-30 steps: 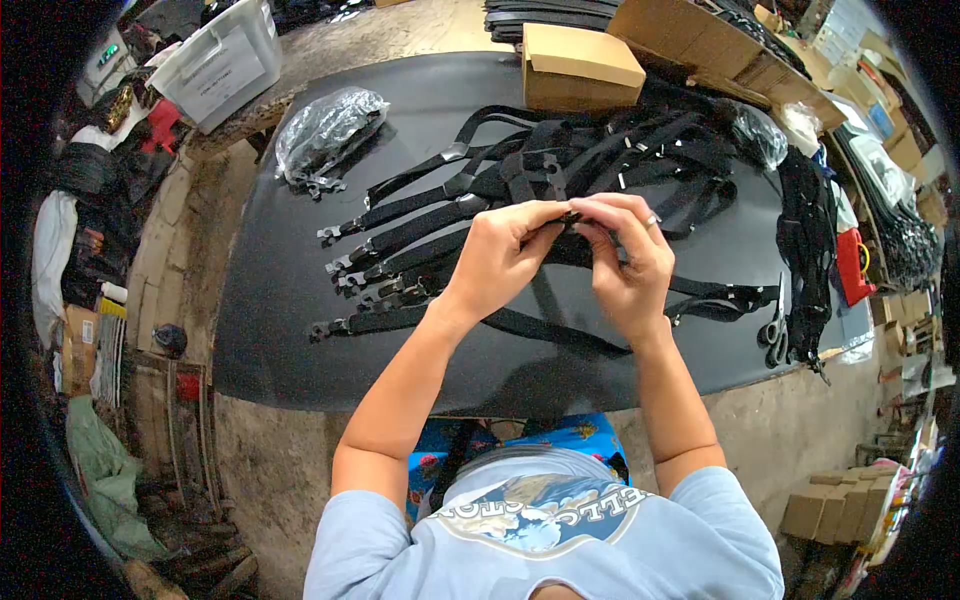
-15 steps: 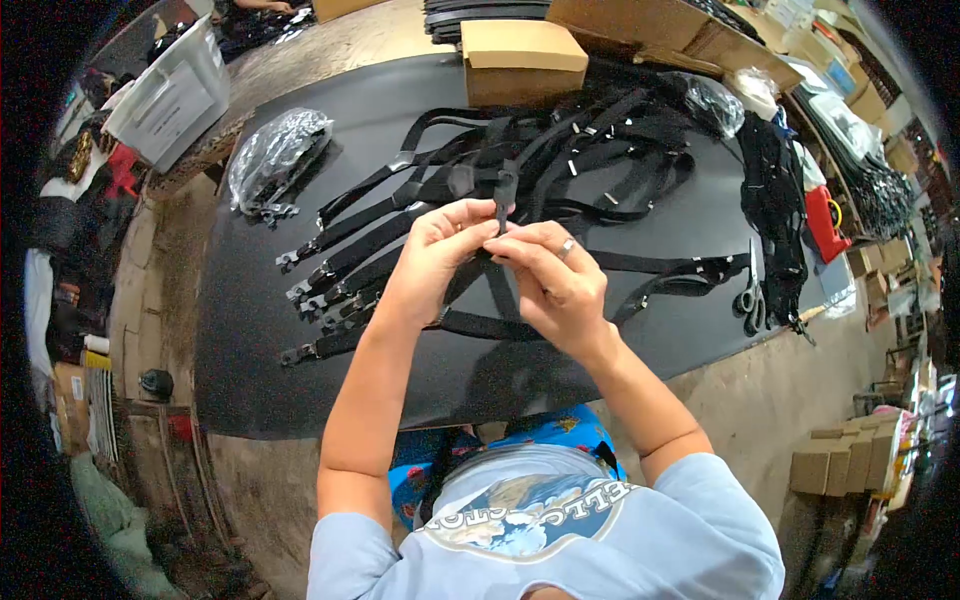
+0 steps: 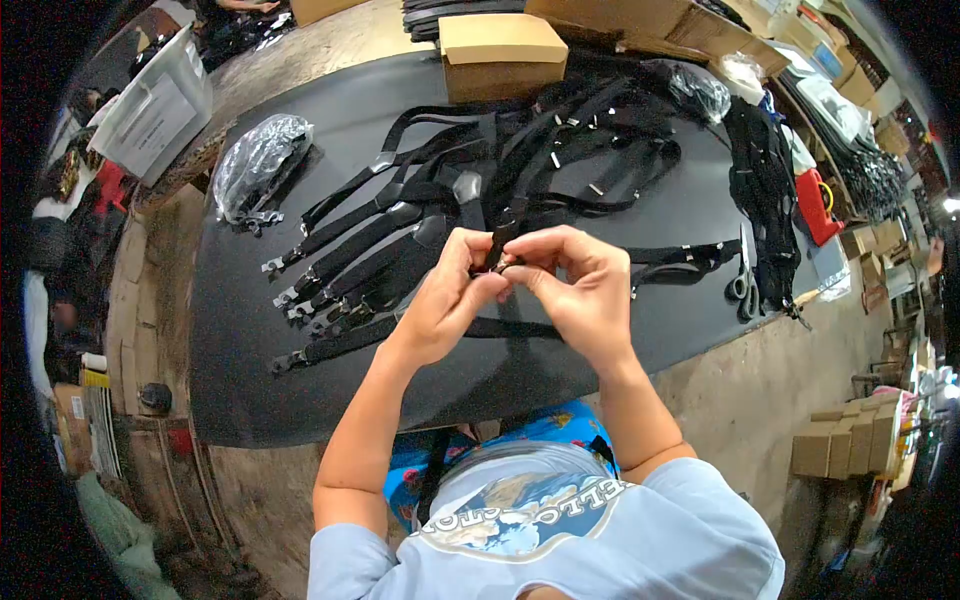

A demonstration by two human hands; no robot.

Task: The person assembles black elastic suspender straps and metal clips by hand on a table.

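Over the middle of the black-topped table (image 3: 260, 400) lie several black suspenders (image 3: 370, 235), with metal clips (image 3: 290, 300) at their left ends. My left hand (image 3: 445, 300) pinches the end of one black suspender strap (image 3: 507, 225) between thumb and fingers. Facing it, my right hand (image 3: 585, 295) is closed on the same strap end, fingertips nearly touching those of the left. A small shiny piece shows between the fingertips, too covered to make out fully. The rest of this strap runs away from me into the pile.
A cardboard box (image 3: 503, 50) stands at the table's back. Clear plastic bags lie at the left (image 3: 262, 165) and back right (image 3: 700, 92). Scissors (image 3: 742, 275) rest near the right edge, beside bundled black straps (image 3: 760, 200) and a red object (image 3: 818, 208). Left stands a plastic bin (image 3: 155, 110).
Both hands have come lower, closer to my body, still at the strap end. The right hand has turned, its fingers now arched over the strap. The view has shifted slightly.
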